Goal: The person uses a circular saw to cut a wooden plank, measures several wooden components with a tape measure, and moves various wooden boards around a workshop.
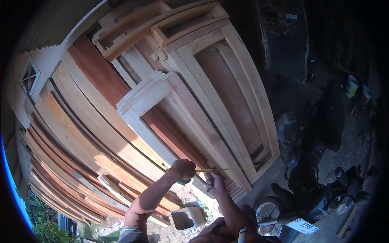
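Observation:
My left hand (183,169) is closed around a tape measure, whose case is mostly hidden in the fist with a bit of green showing below. Its thin yellow blade (201,170) runs out to the right across the wooden frames. Beside it, my right hand (214,181) is closed at the blade, fingers bent together; a small dark green thing (209,188) shows under them, too small to name. Both hands are over the near end of a pale wooden frame (152,99) with a long opening. Another large wooden frame (247,77) lies to its right.
Long planks (93,121) lie side by side on the left. More box-like frames (190,24) are stacked at the far end. A pale hollow block (196,216) stands near my legs. At right are a parked motorcycle (320,206) and a cat (285,121) on the ground.

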Demonstrator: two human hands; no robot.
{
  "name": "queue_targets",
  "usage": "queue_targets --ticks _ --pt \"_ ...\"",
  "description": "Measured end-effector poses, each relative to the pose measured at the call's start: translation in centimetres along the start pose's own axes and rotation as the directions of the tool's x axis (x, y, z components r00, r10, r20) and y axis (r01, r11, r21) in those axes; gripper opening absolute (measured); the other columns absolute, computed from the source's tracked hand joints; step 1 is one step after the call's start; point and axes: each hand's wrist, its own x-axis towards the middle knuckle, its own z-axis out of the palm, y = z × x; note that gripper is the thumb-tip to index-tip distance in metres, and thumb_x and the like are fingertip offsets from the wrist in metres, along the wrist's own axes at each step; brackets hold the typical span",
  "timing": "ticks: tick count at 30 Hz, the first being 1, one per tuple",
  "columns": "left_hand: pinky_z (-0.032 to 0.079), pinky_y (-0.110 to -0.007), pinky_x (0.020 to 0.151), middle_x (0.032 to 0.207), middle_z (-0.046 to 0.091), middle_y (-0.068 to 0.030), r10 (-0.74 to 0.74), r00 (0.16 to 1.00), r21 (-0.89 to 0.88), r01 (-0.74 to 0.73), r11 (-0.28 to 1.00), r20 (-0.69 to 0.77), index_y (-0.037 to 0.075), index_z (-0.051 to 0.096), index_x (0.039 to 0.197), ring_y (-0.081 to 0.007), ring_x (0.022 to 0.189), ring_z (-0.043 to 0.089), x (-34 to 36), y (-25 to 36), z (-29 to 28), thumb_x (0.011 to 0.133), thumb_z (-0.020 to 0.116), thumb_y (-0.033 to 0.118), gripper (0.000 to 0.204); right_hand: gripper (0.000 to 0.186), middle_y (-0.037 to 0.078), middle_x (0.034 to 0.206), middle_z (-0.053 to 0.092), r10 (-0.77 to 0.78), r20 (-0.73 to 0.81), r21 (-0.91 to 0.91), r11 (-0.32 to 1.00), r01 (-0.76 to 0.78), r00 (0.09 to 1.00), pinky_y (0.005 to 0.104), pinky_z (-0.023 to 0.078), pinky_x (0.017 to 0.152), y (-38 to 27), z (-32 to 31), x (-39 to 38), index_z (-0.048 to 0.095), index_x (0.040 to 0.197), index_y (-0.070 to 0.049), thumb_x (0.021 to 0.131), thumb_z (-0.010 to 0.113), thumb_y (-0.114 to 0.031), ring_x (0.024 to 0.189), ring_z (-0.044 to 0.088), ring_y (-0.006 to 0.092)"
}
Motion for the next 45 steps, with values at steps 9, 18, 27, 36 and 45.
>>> queue_targets --ticks 9,18,27,36,45 --pt "0.056 -0.048 0.081 0.096 0.073 -0.0150 -0.090 0.995 0.120 0.083 0.989 0.052 0.010 0.073 0.093 -0.0329 0.093 0.071 7.3 -0.7 -9.5 0.088 0.053 0.026 0.026 0.020 -0.003 0.071 0.057 -0.182 -0.049 0.248 0.950 0.189 0.982 0.0224 0.033 0.040 -7.0 2.6 7.0 0.056 0.086 -0.017 0.096 0.065 -0.032 0.048 0.046 0.0063" --pt "0.050 -0.045 0.063 0.074 0.065 -0.0153 0.164 0.883 0.263 -0.048 0.964 -0.440 0.006 0.062 0.077 -0.0366 0.070 0.065 5.7 -6.9 -25.9 0.088 0.063 0.018 0.016 0.019 -0.003 0.066 0.053 -0.116 -0.360 0.444 0.852 0.279 0.926 0.0247 0.031 0.043 -12.5 -3.0 13.0 0.053 0.086 -0.017 0.101 0.056 -0.029 0.048 0.044 0.0071" --pt "0.048 -0.042 0.069 0.075 0.064 -0.0133 0.199 0.892 0.275 -0.089 0.957 -0.405 0.001 0.062 0.079 -0.0324 0.072 0.062 8.0 -10.1 -32.8 0.077 0.068 0.002 0.006 0.021 -0.002 0.059 0.045 0.050 -0.617 0.605 0.669 0.432 0.786 0.0257 0.029 0.039 -14.5 -13.1 18.5 0.051 0.078 -0.014 0.098 0.055 -0.020 0.044 0.039 0.0080" --pt "0.046 -0.037 0.069 0.078 0.058 -0.0127 0.296 0.891 0.220 -0.231 0.948 -0.343 0.002 0.058 0.084 -0.0294 0.072 0.056 16.6 -11.4 -29.6 0.078 0.065 -0.004 0.011 0.014 0.002 0.061 0.050 0.075 -0.714 0.554 0.668 0.497 0.696 0.0253 0.029 0.037 -14.5 -20.4 23.4 0.052 0.080 -0.011 0.093 0.058 -0.011 0.044 0.041 0.0097" --pt "0.041 -0.032 0.064 0.075 0.047 -0.0134 0.255 0.922 0.227 -0.193 0.955 -0.292 -0.001 0.051 0.080 -0.0252 0.067 0.045 22.1 -12.0 -29.4 0.079 0.061 -0.009 0.013 0.027 0.000 0.053 0.045 0.079 -0.707 0.555 0.679 0.481 0.703 0.0265 0.027 0.037 -17.1 -22.0 25.9 0.052 0.068 -0.013 0.093 0.059 -0.020 0.040 0.038 0.0104"
